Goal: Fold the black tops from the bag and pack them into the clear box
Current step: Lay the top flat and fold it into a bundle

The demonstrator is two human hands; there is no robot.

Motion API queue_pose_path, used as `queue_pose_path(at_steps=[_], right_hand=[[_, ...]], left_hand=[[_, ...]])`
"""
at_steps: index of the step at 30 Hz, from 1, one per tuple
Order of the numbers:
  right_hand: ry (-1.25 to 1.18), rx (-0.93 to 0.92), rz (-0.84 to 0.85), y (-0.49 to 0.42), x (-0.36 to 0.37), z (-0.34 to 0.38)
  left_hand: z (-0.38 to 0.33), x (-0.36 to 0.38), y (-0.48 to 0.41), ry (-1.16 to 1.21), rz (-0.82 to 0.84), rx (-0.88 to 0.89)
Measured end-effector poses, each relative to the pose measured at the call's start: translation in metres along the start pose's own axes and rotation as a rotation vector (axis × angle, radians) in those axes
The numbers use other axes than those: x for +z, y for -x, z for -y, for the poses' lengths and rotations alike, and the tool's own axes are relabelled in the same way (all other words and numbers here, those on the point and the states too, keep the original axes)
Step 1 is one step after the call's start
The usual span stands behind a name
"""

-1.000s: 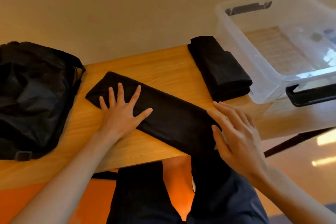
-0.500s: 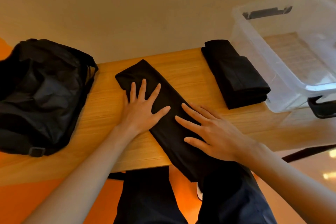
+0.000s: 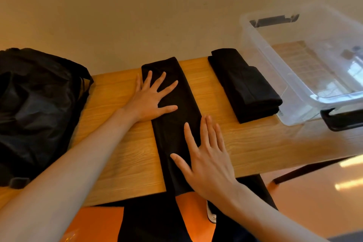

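Wood-grain orange-brown surface (image 3: 121,143) runs left to right, with a beige wall behind it. Crumpled black fabric bag (image 3: 35,108) sits on the left end, well apart from the rest. Clear plastic box (image 3: 261,49) sits on the right end, lid off, with one black handle on its far wall (image 3: 275,20) and one on its near wall (image 3: 341,122). The wood grain shows through its bottom.

Black top folded into a long narrow strip (image 3: 170,135) lies mid-surface, between bag and box. It runs from near the far edge to the near edge, and its near end just reaches that edge. A second black top, folded into a thick rectangular stack (image 3: 245,88), lies just beside the box's left wall and clear of the strip. Neither top is in the box.

Left hand (image 3: 149,100) lies flat on the far half of the strip with its fingers (image 3: 163,79) straight and spread wide. The heel of the palm is on the strip's left edge, partly on bare wood. Right hand (image 3: 208,163) lies flat on the near half with its fingers (image 3: 204,129) straight and close together, thumb splayed left. It covers the strip's right edge and spills onto the wood. Neither hand grips or pinches the cloth.

Dark trousers (image 3: 153,222) and an orange floor show below the near edge.
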State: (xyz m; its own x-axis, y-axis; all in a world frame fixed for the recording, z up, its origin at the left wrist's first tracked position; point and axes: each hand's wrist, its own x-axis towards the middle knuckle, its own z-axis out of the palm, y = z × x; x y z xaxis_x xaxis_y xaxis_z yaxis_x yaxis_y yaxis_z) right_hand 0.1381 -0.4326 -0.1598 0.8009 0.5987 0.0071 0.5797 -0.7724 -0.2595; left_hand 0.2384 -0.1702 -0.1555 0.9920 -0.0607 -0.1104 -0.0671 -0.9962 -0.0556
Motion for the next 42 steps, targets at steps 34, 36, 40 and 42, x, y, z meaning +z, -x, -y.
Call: queue_pose_path(at_steps=[34,36,40,42], right_hand=[[0.057,-0.75,-0.221,0.033,-0.006,-0.101],[0.021,-0.777,-0.272,0.032,-0.008,-0.098],[-0.072,-0.787,-0.282,0.031,-0.007,-0.098],[-0.146,-0.768,-0.254,0.032,-0.007,-0.099]], left_hand=[[-0.088,0.027,0.215,0.093,-0.282,0.434],[-0.088,0.031,0.214,0.106,-0.361,0.453],[-0.087,0.028,0.212,0.167,-0.458,0.479],[-0.086,0.027,0.213,0.211,-0.479,0.479]])
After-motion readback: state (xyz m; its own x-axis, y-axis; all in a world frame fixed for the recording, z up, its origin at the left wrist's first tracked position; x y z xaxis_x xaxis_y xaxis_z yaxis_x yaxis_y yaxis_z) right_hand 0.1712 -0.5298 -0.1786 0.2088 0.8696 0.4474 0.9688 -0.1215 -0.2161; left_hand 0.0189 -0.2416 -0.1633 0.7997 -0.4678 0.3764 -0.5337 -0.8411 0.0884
